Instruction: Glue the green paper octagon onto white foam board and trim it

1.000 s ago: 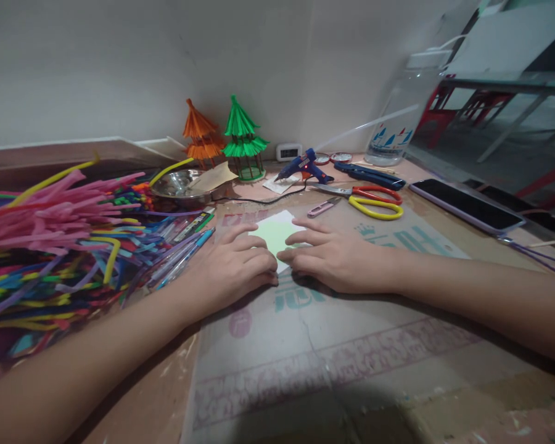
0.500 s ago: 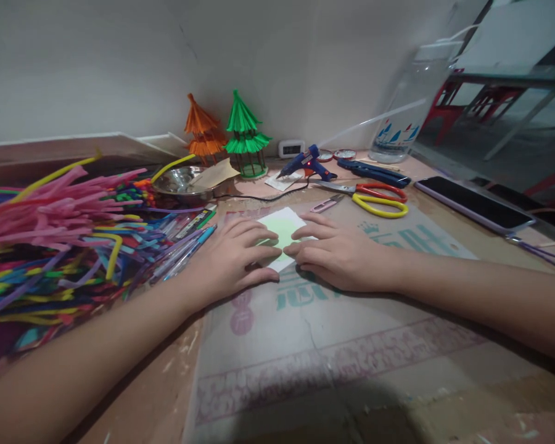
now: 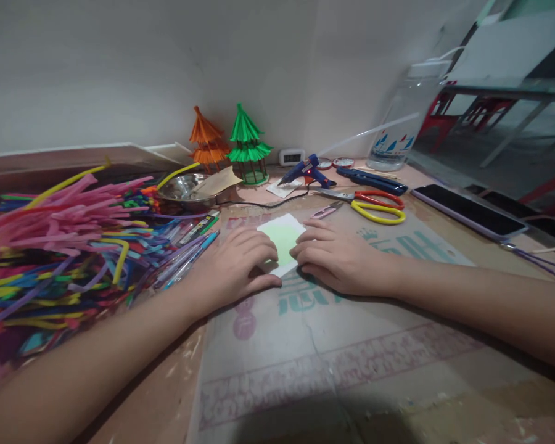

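Note:
A small white sheet of paper with a pale green round patch lies flat on a printed plastic sheet in front of me. My left hand rests at the paper's left edge, fingers lightly bent and thumb apart. On the opposite side my right hand lies palm down, its outstretched fingertips touching the paper's right edge. Neither hand grips anything that I can see. Just beyond the right fingers is a pink craft knife.
Pipe cleaners and pens lie left. Behind are a metal bowl, orange and green pagoda models, a glue gun and a clock. Scissors, a phone and a water jug stand right.
Both hands' fingers have drawn back slightly from the middle of the paper, so more of the green patch shows. The whole view has shifted a little.

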{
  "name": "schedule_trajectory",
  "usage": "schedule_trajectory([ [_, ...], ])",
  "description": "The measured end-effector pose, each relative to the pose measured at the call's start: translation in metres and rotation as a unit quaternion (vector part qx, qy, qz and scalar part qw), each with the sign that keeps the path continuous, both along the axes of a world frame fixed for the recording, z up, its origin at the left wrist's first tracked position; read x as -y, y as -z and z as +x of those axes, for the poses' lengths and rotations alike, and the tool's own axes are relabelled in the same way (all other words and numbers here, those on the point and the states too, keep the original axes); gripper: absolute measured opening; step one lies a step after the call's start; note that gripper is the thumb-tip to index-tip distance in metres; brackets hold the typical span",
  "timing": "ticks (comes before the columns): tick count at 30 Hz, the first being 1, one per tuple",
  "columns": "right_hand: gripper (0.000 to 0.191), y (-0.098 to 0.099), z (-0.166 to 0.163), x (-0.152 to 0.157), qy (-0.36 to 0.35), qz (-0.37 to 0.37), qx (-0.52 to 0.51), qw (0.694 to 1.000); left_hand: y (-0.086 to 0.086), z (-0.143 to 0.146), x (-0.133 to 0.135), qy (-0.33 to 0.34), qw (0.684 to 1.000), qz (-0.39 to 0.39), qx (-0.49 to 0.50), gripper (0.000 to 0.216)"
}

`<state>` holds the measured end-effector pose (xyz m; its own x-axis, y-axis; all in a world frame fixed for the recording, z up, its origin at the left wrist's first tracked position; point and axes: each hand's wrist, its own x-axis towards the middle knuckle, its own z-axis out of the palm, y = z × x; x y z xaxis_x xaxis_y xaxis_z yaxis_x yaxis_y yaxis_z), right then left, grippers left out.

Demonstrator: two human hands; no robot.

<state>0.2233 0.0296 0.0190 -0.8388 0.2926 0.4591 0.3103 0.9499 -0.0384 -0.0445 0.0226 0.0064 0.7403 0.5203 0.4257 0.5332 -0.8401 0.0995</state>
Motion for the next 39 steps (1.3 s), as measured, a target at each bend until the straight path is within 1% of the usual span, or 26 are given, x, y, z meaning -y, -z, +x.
schedule_trajectory([
  [3, 0.009, 0.003, 0.005, -0.006, 0.007, -0.012, -0.077, 0.997, 0.000, -0.001, -0.002, -0.043, 0.994, -0.017, 0.100, 0.023],
  [5, 0.007, 0.005, 0.009, -0.012, 0.022, -0.014, -0.136, 0.990, -0.001, -0.003, -0.003, -0.070, 0.987, -0.012, 0.144, 0.023],
  [8, 0.013, 0.007, 0.017, -0.020, 0.078, -0.041, -0.187, 0.978, -0.002, -0.004, -0.005, -0.095, 0.982, -0.022, 0.165, 0.020],
  [10, 0.012, 0.007, 0.019, -0.024, 0.110, -0.067, -0.199, 0.972, -0.003, -0.005, -0.005, -0.101, 0.979, -0.033, 0.174, 0.016],
  [12, 0.007, 0.006, 0.020, -0.026, 0.121, -0.082, -0.194, 0.970, -0.003, -0.006, -0.004, -0.104, 0.978, -0.036, 0.179, 0.013],
  [14, 0.005, 0.006, 0.020, -0.025, 0.117, -0.082, -0.180, 0.973, -0.003, -0.006, -0.004, -0.107, 0.977, -0.035, 0.179, 0.012],
  [17, 0.009, 0.007, 0.019, -0.025, 0.106, -0.075, -0.160, 0.978, -0.001, -0.005, -0.005, -0.109, 0.979, -0.039, 0.168, 0.012],
  [22, 0.009, 0.009, 0.017, -0.026, 0.090, -0.086, -0.165, 0.978, 0.000, -0.004, -0.007, -0.114, 0.982, -0.045, 0.145, 0.014],
  [25, 0.013, 0.011, 0.017, -0.027, 0.089, -0.099, -0.155, 0.979, 0.001, -0.004, -0.008, -0.082, 0.986, -0.050, 0.139, 0.013],
  [28, 0.017, 0.013, 0.016, -0.026, 0.056, -0.099, -0.128, 0.985, 0.003, -0.004, -0.008, -0.058, 0.989, -0.060, 0.126, 0.017],
  [31, 0.022, 0.013, 0.015, -0.022, 0.031, -0.087, -0.077, 0.993, 0.005, -0.004, -0.008, -0.061, 0.992, -0.070, 0.086, 0.014],
  [33, 0.025, 0.012, 0.015, -0.018, 0.018, -0.079, -0.047, 0.996, 0.006, -0.004, -0.008, -0.067, 0.993, -0.078, 0.052, 0.021],
  [35, 0.026, 0.009, 0.015, -0.015, -0.010, -0.075, -0.043, 0.996, 0.006, -0.004, -0.007, -0.074, 0.994, -0.082, 0.025, 0.028],
  [37, 0.025, 0.006, 0.014, -0.012, -0.032, -0.077, -0.051, 0.995, 0.006, -0.004, -0.007, -0.075, 0.993, -0.084, 0.014, 0.029],
  [39, 0.024, 0.004, 0.013, -0.010, -0.037, -0.073, -0.051, 0.995, 0.006, -0.004, -0.007, -0.078, 0.993, -0.086, 0.011, 0.029],
])
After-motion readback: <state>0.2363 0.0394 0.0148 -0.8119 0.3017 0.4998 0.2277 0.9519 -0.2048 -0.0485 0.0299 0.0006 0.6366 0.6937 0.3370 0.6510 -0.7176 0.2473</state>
